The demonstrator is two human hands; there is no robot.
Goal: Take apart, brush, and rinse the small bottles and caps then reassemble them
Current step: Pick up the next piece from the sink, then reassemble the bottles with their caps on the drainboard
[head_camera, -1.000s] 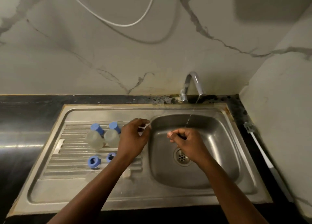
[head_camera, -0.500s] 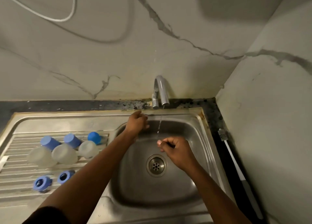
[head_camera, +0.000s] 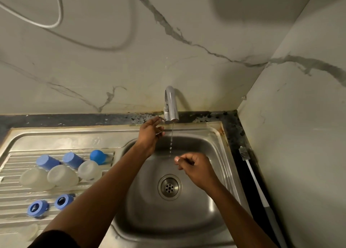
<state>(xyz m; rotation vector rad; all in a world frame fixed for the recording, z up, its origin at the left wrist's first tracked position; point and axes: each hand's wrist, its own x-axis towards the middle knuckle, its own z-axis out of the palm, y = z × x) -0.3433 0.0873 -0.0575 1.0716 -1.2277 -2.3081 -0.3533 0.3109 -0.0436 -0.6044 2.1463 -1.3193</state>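
Three small frosted bottles with blue caps (head_camera: pixel 35 178) (head_camera: pixel 61 174) (head_camera: pixel 89 170) lie on their sides on the sink's ribbed drainboard (head_camera: pixel 15 195). Nearer me on the ribs lie two loose blue ring caps (head_camera: pixel 37 208) (head_camera: pixel 62 201). My left hand (head_camera: pixel 151 133) reaches to the base of the tap (head_camera: pixel 171 105) and pinches its small lever (head_camera: pixel 162 119). Only a thin broken trickle falls from the spout. My right hand (head_camera: pixel 196 167) hovers over the basin just below the trickle, fingers curled against the thumb. I see nothing inside it.
A bottle brush (head_camera: pixel 250 173) with a white handle lies on the dark counter strip to the right of the steel basin (head_camera: pixel 206 201). The drain (head_camera: pixel 169 187) sits mid-basin. Marble walls close in behind and on the right. A white cable (head_camera: pixel 56 21) hangs on the back wall.
My left hand went from beside the bottles up to the tap lever. The stream has thinned to drips. My head turned right, so a third bottle shows.
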